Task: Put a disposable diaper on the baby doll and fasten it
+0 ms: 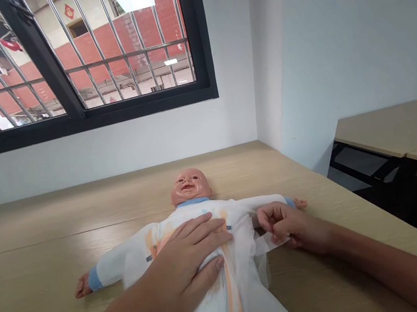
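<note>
- The left hand [183, 273] lies spread and palm down on the chest of the doll [189, 186], pressing the white wrap [232, 291] against its torso.
- The right hand [296, 226] pinches the wrap's side tab [274, 242] between thumb and fingers, just beside the doll's arm.
- The doll lies on its back on a wooden table [43, 223], arms out, head toward the window, wearing a white suit [130, 258] with blue cuffs.
- A broad, flat palm helps stop the wrap sliding, while a pinch near the tab's end helps keep it straight and smooth.
- A barred window [73, 56] sits beyond the table; another desk [397, 128] stands to the right.
</note>
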{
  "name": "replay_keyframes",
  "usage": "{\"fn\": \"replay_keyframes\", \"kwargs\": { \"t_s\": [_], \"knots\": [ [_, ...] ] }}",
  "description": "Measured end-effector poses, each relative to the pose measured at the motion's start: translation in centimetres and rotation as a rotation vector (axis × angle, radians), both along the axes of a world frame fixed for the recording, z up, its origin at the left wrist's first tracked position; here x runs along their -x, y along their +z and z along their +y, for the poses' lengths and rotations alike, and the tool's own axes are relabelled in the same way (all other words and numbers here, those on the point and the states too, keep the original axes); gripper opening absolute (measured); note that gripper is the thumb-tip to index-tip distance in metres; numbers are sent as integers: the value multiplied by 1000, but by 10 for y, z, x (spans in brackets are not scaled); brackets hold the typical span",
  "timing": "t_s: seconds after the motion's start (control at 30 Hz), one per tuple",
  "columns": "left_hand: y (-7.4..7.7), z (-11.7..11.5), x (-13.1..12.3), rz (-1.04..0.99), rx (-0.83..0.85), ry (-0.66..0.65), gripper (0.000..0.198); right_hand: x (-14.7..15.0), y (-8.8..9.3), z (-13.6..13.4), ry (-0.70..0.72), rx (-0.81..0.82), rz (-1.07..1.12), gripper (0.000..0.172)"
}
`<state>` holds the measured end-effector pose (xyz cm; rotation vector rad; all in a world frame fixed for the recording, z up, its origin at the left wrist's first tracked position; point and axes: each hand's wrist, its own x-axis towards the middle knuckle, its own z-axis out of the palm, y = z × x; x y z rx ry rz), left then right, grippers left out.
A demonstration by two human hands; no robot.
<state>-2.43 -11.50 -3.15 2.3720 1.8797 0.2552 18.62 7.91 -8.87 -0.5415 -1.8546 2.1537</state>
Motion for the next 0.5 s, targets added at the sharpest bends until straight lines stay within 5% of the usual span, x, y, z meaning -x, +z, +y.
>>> {"fn": "replay_keyframes", "kwargs": {
  "t_s": [0.13,0.23,0.4,0.5],
  "knots": [
    [0,1,-1,15,-5,3,42,-5,14,5,170,-286,-210,8],
    [-2,1,0,20,-7,1,42,-1,18,-5,185,-510,-205,18],
    [-4,-1,1,16,-5,1,43,7,5,-29,26,-993,-93,23],
    [-3,-1,1,20,-7,0,43,10,-3,-32,-81,-1117,-2,17]
  ]
}}
